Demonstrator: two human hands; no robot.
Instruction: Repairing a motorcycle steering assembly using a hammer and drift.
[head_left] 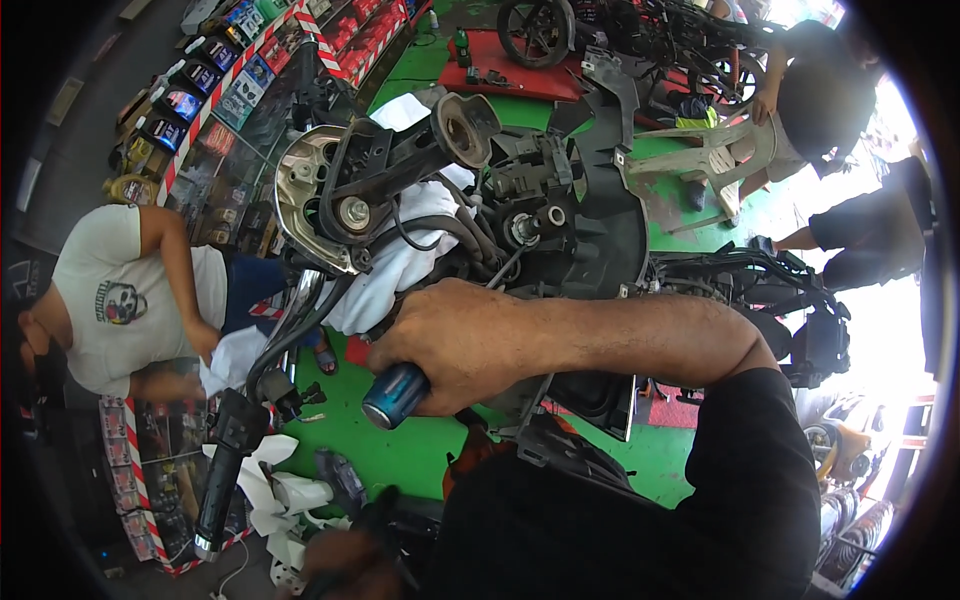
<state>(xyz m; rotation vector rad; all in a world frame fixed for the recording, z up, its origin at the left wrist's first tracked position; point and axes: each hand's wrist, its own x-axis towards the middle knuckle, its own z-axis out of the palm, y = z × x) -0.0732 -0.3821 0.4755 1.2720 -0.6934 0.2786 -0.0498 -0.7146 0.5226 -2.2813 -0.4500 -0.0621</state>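
My right hand (pixel 445 345) is closed around a blue metallic cylinder (pixel 397 395) with a silver-rimmed end; the rest of it is hidden in the fist. Just beyond the fist lie a bundled white cloth (pixel 400 285), black cables and the bare steering stem (pixel 535 224) of a partly dismantled motorbike. A silver fork yoke (pixel 315 190) rests tilted above the cloth. To the left, a handlebar with a black rubber grip (pixel 218 490) points down toward me. Low in the picture my left hand (pixel 345 565) is smeared by motion, so its fingers and anything in them cannot be made out.
At the left a person in a white shirt (pixel 130 290) holds a white cloth beside glass showcases with bottles (pixel 180 100). White plastic panels (pixel 270 490) lie on the green floor. A plastic chair (pixel 710 165), two people and other motorbikes are at the right and back.
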